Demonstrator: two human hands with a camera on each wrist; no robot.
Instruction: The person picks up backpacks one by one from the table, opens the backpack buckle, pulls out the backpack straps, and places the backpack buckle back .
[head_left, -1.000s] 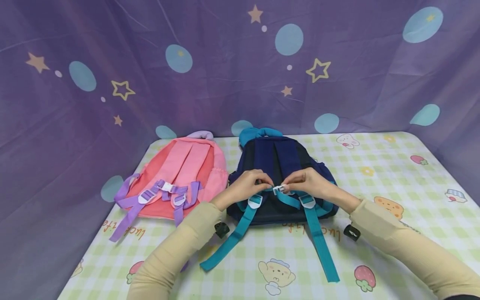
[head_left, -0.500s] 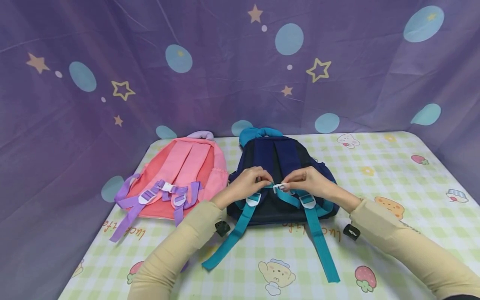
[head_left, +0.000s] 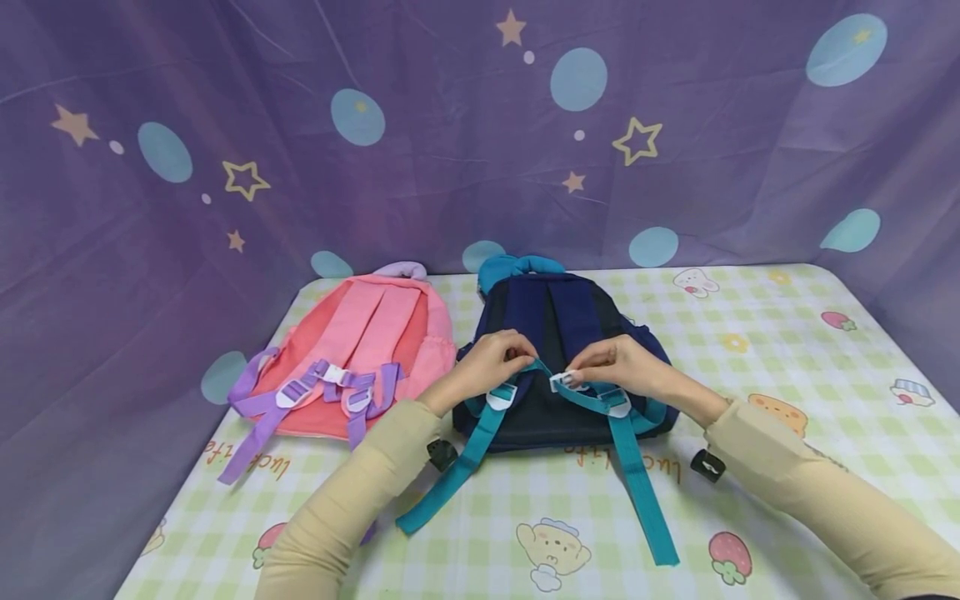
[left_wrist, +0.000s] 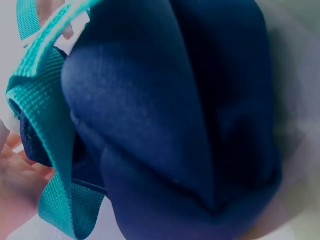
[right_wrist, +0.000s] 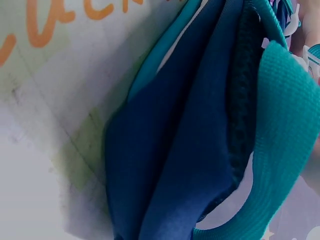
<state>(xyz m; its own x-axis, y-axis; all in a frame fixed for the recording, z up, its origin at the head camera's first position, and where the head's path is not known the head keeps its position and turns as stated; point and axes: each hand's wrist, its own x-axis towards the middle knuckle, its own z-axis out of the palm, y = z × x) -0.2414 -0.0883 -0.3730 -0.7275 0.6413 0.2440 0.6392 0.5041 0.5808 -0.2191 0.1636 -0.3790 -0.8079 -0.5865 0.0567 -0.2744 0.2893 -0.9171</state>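
Observation:
A navy backpack [head_left: 547, 317] lies strap side up on the table in the head view. My left hand [head_left: 495, 364] pinches a short teal strap [head_left: 542, 365] above the bag's left adjuster. Just right of it, my right hand [head_left: 622, 367] holds a white plastic buckle [head_left: 564, 381] between thumb and fingers. The teal strap runs from the left fingertips to this buckle, and a teal loop hangs below it toward the right adjuster [head_left: 618, 404]. In both wrist views, navy fabric [left_wrist: 140, 100] and teal webbing [right_wrist: 285, 130] fill much of the picture, with the fingertips mostly hidden.
A pink backpack [head_left: 360, 333] with purple straps and its own white buckle [head_left: 335, 375] lies against the navy one's left side. Two teal strap tails [head_left: 450, 492] trail toward the front over the checked tablecloth [head_left: 630, 575]. A purple curtain [head_left: 450, 167] hangs behind.
My left hand has drawn a little left, away from the buckle, with more teal strap now showing between them. The left strap tail and adjuster shifted slightly left. The buckle moved slightly right.

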